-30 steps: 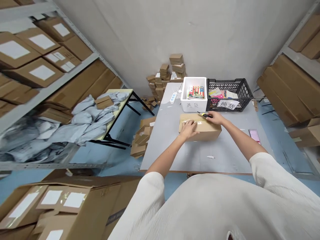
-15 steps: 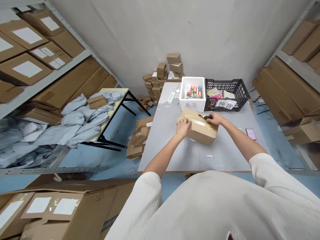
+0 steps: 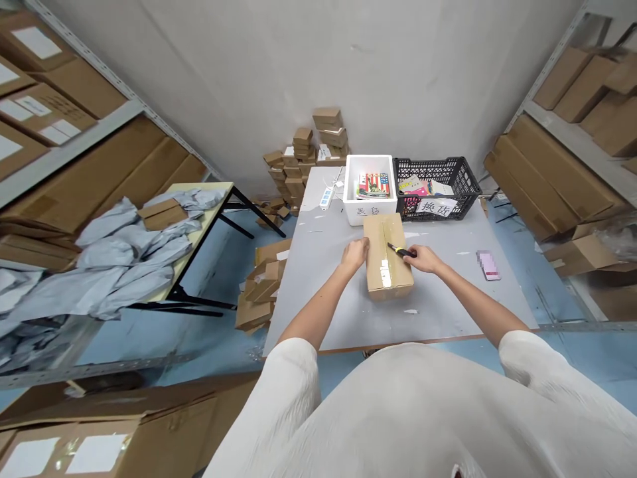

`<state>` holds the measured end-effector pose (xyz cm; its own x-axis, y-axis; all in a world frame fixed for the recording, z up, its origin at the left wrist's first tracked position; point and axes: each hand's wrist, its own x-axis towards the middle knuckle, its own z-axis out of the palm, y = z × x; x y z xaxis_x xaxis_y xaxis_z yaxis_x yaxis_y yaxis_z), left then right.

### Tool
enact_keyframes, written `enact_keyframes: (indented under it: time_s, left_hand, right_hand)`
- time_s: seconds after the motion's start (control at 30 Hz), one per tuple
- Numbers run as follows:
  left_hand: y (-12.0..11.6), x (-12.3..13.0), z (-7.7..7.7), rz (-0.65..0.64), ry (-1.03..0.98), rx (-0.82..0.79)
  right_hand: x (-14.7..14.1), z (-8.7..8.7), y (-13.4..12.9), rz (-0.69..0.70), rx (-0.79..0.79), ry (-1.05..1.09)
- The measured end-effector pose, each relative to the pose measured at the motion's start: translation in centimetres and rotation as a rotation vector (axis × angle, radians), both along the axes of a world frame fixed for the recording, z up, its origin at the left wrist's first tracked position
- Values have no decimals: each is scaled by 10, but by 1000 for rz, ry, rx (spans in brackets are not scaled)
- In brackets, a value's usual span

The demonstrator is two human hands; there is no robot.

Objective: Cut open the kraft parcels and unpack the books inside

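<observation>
A taped cardboard box (image 3: 375,265) lies on the grey table, its long side pointing away from me. Clear tape runs along the middle of its top, with a white scrap stuck near the close end. My left hand (image 3: 355,255) grips the box's left side, fingers curled against the edge. In my right hand (image 3: 424,259) is a black and yellow utility knife (image 3: 399,251). Its tip rests at the tape seam, and the hand is closed round the handle by the box's right edge.
Behind the box stand a white bin (image 3: 369,211) and a black crate (image 3: 460,192) with books inside. A power strip (image 3: 327,197) lies at back left, a phone (image 3: 488,265) at right. Grey mailer bags (image 3: 134,242) cover a side table; boxes (image 3: 261,285) are piled on the floor.
The box has turned from slanting sideways to pointing away from me. My left hand has shifted from its top corner to its left side, and the knife tip now meets the tape.
</observation>
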<state>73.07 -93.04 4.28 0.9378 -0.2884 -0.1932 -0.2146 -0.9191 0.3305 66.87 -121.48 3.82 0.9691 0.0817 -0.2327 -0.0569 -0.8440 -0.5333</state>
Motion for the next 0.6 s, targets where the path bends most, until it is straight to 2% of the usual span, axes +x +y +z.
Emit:
enact_keyframes:
  time_s: [0.13,0.3,0.47,0.6]
  left_hand:
    - [-21,-7,5,1,-62,-9]
    - [-62,-30,3,30,-23,-32]
    - [-94,-49,-14,55,94,-19]
    - [-95,-50,-21,38,118,1]
  right_hand:
    - [14,-7,-17,-26,46,-57]
    - [65,-8,-32,3,-16,-187]
    - [116,-7,-15,86,-77,-211]
    - [136,-9,1,146,-143,-161]
